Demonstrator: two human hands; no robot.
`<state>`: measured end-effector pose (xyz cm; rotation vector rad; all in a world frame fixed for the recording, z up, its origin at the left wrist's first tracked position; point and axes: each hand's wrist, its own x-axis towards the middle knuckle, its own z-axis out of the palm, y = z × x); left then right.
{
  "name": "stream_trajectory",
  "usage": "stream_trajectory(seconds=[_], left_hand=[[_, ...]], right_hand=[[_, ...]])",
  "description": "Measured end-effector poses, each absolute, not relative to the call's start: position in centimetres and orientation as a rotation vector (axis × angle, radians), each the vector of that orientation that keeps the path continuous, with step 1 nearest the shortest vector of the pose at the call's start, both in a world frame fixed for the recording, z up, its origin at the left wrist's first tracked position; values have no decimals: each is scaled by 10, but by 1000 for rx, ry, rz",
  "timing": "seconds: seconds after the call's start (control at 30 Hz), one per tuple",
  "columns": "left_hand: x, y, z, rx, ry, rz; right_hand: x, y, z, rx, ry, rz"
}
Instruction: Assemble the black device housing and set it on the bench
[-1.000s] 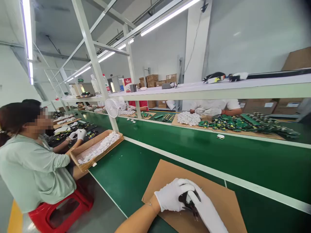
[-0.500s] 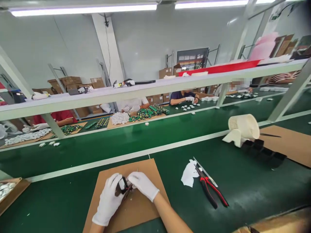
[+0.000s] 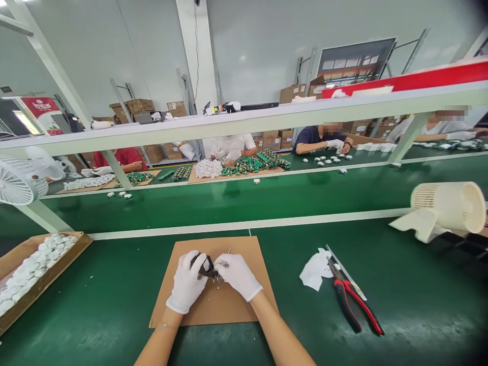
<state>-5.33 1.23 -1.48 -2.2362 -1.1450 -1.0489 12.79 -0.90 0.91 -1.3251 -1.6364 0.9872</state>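
Note:
Over a brown cardboard sheet [image 3: 213,310], both hands in white gloves meet close together. My left hand [image 3: 186,284] is closed around a small black part [image 3: 207,267] with a glossy face; its exact kind is unclear. Pressed up to that part from the right, my right hand [image 3: 238,274] pinches a thin metal tool [image 3: 218,282]. One end of the tool shows below the fingers and a fine tip above them; the glove hides the rest. Right of the sheet lie red-and-black pliers [image 3: 353,295], a thin metal strip [image 3: 353,284] and a crumpled white cloth [image 3: 315,269].
A box of white parts [image 3: 41,264] stands at left, below a white fan [image 3: 23,180]. At right is a cream fan-like housing [image 3: 450,208]. A shelf [image 3: 244,124] spans the bench. Co-workers sit beyond the green belt [image 3: 213,208], near piled circuit boards [image 3: 263,162].
The view has swung left and down, so the box of white parts and the fan show more fully. Both hands stay over the cardboard, the black part turned slightly in the left.

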Motion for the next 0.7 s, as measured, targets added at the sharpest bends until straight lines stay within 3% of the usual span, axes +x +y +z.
stream_trajectory(seconds=[0.33, 0.7], left_hand=[[-43, 5, -19, -2301, -1016, -1001], [-42, 4, -13, -2386, -1068, -1032]], right_hand=[[127, -9, 6, -1479, -1869, 664], [125, -12, 9, -1551, -1970, 536]])
